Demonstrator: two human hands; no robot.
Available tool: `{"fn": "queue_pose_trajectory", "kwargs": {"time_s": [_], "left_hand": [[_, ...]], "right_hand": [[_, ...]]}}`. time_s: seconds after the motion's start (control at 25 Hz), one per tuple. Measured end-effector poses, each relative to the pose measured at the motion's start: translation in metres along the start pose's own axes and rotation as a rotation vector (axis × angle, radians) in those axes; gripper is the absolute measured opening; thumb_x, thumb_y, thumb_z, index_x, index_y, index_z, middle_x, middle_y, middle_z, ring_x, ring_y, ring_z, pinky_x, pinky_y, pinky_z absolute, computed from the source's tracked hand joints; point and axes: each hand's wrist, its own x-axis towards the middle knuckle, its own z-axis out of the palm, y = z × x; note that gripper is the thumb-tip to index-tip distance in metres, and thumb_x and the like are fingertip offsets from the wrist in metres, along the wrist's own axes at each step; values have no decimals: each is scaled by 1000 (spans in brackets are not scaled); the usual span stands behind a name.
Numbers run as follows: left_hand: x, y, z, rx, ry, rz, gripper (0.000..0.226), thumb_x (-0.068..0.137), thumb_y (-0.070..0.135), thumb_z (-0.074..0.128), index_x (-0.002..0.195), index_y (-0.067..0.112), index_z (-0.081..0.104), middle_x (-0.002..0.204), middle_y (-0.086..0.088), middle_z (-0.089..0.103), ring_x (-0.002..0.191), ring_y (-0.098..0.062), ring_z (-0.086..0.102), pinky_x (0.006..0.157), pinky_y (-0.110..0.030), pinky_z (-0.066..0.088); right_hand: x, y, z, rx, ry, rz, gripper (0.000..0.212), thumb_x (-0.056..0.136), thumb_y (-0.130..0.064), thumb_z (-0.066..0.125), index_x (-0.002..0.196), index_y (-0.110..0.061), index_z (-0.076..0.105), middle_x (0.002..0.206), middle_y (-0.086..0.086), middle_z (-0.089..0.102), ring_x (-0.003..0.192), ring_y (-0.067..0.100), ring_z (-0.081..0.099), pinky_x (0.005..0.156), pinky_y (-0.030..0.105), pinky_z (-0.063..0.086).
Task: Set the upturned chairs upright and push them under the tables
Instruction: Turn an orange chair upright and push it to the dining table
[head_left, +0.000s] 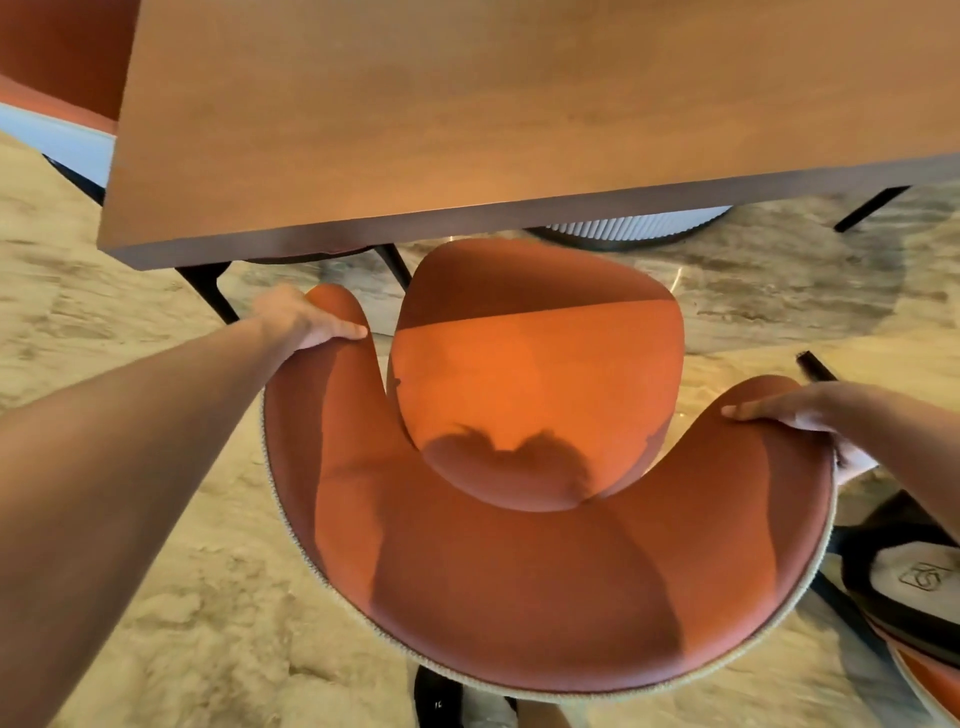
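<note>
An orange upholstered chair with a curved backrest stands upright just below me, its seat facing the wooden table. The front of the seat lies at the table's near edge, in its shadow. My left hand grips the left tip of the backrest, thumb on the inner side. My right hand grips the right tip, thumb on top and fingers wrapped round the outside.
Another chair lies upturned on the floor at the lower right, black legs and pale underside showing. Under the table stand black chair legs and a ribbed white base. An orange seat sits at the far left. The floor is beige marble.
</note>
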Motion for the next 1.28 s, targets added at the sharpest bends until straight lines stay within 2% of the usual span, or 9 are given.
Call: {"fn": "queue_pose_trajectory", "kwargs": {"time_s": [0.12, 0.28, 0.44, 0.56, 0.64, 0.76, 0.96, 1.12, 1.28], "left_hand": [[6, -4, -2, -82, -6, -24, 86, 66, 45, 89, 129, -5, 58, 128, -22, 60, 116, -40, 58, 89, -43, 49], [9, -15, 1, -193, -4, -64, 83, 68, 37, 90, 131, -4, 56, 133, -22, 56, 119, -41, 56, 85, -43, 48], [-3, -40, 10, -228, -2, -126, 79, 70, 36, 89, 129, -5, 58, 127, -22, 60, 115, -41, 58, 77, -40, 44], [-20, -65, 14, -268, -16, -199, 74, 71, 35, 88, 127, -5, 59, 126, -23, 60, 112, -42, 58, 76, -43, 47], [-30, -81, 16, -316, -27, -254, 73, 71, 32, 89, 127, -5, 59, 128, -23, 59, 112, -42, 58, 83, -47, 49], [-39, -98, 18, -359, -1, -300, 73, 71, 29, 89, 127, -6, 59, 127, -23, 58, 112, -43, 58, 88, -48, 50], [-48, -113, 21, -385, -6, -309, 74, 71, 29, 89, 128, -7, 58, 132, -24, 55, 115, -43, 57, 91, -48, 50], [-55, -120, 28, -352, -12, -318, 74, 71, 31, 89, 128, -6, 58, 129, -24, 57, 113, -43, 58, 91, -48, 51], [-60, -118, 27, -265, -12, -278, 76, 72, 42, 86, 126, -5, 59, 124, -23, 60, 109, -41, 60, 81, -44, 50]], "right_hand": [[3, -1, -2, -17, 2, -1, 56, 82, -29, 79, 122, 1, 55, 106, 25, 64, 100, 41, 63, 79, 56, 52], [9, -2, -3, -12, 7, -15, 58, 86, -23, 76, 131, 5, 51, 90, 21, 62, 79, 35, 61, 61, 48, 48], [2, -12, -7, -7, 93, -82, 57, 82, -16, 79, 126, 7, 51, 112, 29, 63, 101, 43, 64, 87, 61, 52], [-12, -25, -8, -12, 98, -134, 55, 84, -12, 78, 126, 10, 50, 115, 32, 61, 105, 47, 62, 90, 66, 48], [-19, -34, -6, -46, 90, -164, 52, 86, -11, 75, 127, 10, 50, 115, 33, 61, 109, 48, 60, 94, 66, 46], [-27, -41, -1, -85, 76, -185, 50, 88, -11, 73, 127, 10, 51, 97, 28, 63, 101, 44, 61, 91, 63, 46], [-24, -36, 9, -108, 80, -165, 57, 87, -12, 74, 134, 8, 48, 125, 31, 58, 114, 46, 58, 96, 64, 45], [-23, -27, 15, -122, 72, -161, 52, 90, -14, 72, 131, 8, 50, 115, 30, 62, 107, 44, 61, 89, 62, 46], [-26, -28, 16, -180, 76, -218, 61, 90, -18, 72, 138, 6, 45, 134, 29, 54, 122, 45, 53, 103, 59, 42]]}}
